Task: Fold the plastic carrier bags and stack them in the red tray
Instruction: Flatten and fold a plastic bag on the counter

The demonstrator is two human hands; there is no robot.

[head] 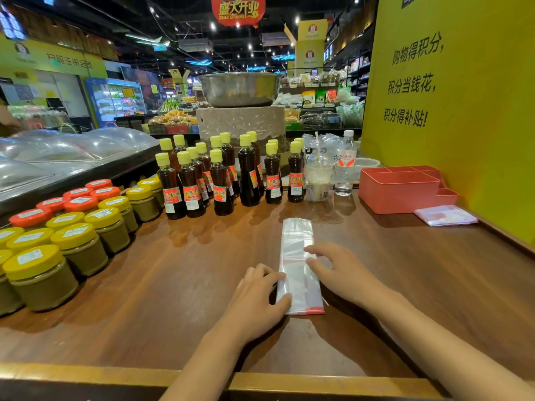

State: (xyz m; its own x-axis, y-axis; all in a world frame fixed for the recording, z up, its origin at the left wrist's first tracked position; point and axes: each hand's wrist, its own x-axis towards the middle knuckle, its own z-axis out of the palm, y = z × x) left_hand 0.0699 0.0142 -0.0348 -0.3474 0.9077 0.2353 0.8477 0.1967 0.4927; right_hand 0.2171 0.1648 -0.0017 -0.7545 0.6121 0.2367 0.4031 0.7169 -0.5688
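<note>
A: What's around you, biggest first?

B: You're at a wooden counter (179,285) with a yellow wall panel (463,111) on your right. Far back, a steel basin (240,89) sits on a stone block (240,123). Dark sauce bottles (220,180) with yellow caps stand in rows across the back, and jars (72,244) with yellow and red lids crowd the left.

A: And the tray?

B: The red tray (399,195) stands back right, against the wall, a folded bag (445,215) just beside its near corner.

A: My hands?

B: The plastic carrier bag (298,256) lies as a long strip before you. Your left hand (257,299) pinches its near left edge; your right hand (341,270) rests on it, fingers relaxed and spread.
</note>
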